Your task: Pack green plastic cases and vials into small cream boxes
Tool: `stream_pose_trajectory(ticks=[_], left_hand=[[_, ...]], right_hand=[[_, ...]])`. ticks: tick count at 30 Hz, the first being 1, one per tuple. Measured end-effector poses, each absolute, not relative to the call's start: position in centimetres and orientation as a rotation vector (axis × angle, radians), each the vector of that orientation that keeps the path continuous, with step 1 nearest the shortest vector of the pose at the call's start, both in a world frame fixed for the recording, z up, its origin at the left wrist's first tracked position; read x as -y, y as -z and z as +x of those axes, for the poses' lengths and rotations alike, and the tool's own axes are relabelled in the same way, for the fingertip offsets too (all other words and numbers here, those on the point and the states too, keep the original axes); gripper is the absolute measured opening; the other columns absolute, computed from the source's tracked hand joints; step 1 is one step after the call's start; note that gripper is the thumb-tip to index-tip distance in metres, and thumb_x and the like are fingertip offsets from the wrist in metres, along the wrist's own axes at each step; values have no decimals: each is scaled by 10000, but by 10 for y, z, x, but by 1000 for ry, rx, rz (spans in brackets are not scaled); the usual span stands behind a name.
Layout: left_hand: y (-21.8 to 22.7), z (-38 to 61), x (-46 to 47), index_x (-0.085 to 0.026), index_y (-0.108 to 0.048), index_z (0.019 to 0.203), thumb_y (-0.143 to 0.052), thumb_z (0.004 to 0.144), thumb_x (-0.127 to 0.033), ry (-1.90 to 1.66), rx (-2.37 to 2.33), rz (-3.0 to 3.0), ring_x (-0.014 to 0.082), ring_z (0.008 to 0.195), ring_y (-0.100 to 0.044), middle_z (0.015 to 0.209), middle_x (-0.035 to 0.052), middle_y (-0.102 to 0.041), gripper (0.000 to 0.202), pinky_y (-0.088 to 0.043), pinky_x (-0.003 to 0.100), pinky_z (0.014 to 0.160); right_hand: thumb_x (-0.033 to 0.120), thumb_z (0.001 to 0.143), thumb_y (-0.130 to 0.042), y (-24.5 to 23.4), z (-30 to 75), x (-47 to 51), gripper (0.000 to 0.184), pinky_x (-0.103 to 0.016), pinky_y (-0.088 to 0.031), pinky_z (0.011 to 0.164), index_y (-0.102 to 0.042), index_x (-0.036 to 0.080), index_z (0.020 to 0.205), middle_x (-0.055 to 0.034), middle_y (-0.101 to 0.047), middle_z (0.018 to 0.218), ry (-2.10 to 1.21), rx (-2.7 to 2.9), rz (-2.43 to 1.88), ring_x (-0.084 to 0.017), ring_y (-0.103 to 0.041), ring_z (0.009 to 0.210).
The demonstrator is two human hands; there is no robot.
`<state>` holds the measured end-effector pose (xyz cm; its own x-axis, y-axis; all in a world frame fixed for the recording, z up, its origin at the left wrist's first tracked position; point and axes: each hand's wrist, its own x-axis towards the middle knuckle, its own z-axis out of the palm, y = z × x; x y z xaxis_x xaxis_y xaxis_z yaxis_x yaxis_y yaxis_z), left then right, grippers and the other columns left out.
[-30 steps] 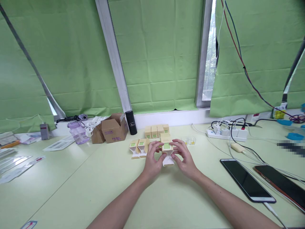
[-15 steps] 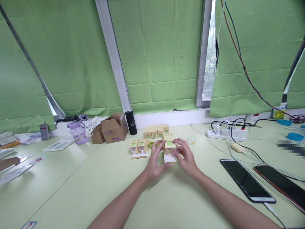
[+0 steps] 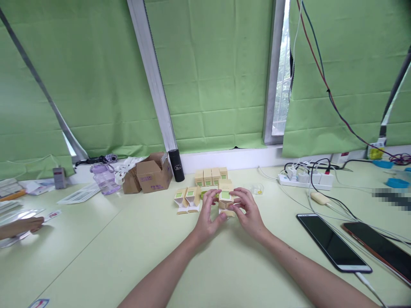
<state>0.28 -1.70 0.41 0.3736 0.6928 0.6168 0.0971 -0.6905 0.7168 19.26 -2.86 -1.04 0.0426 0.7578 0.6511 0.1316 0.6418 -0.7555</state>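
Note:
A small tan cardboard box (image 3: 226, 199) with a green-and-white label stands between my hands, its front flap partly raised. My left hand (image 3: 208, 220) grips its left side with the fingertips, the thumb near the flap. On the other side, my right hand (image 3: 248, 212) holds it, fingers at the upper edge and thumb at the flap. Left of my hands stand two similar boxes, one box (image 3: 180, 196) beside another box (image 3: 192, 195), white-lined flaps folded down in front. Something green (image 3: 203, 194) shows partly behind my left hand.
Several closed tan boxes (image 3: 208, 176) line up behind. A clear container (image 3: 257, 189) lies to the right. Further off are a black bottle (image 3: 176, 165), a brown carton (image 3: 154, 174), a power strip (image 3: 305, 180) and a phone (image 3: 334, 241). Another person's hand (image 3: 24, 226) is at left.
The held box's front flap has come up from lying flat, so less of its white inside shows. My right thumb moved slightly left. The other person's hand reached further in at left.

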Motion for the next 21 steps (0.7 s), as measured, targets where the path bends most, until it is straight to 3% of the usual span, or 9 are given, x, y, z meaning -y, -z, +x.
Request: stream_pose_trajectory(ticks=[11, 21], left_hand=[[-7, 3, 18, -293, -485, 1427, -600, 989, -499, -1362, -727, 2029, 284, 1232, -525, 1446, 118, -459, 498, -432, 444, 1049], [-6, 2, 17, -282, -492, 1372, -615, 982, -499, -1358, -734, 1934, 272, 1176, -560, 1402, 109, -484, 463, -456, 416, 1003]], right_hand=[[388, 1022, -593, 13, 195, 30, 314, -450, -652, 888, -655, 353, 1328, -97, -458, 1393, -564, 1524, -731, -178, -708, 901], [396, 1035, -577, 9, 196, 36, 354, -443, -629, 932, -651, 331, 1375, -121, -459, 1420, -543, 1575, -676, -233, -685, 1071]])
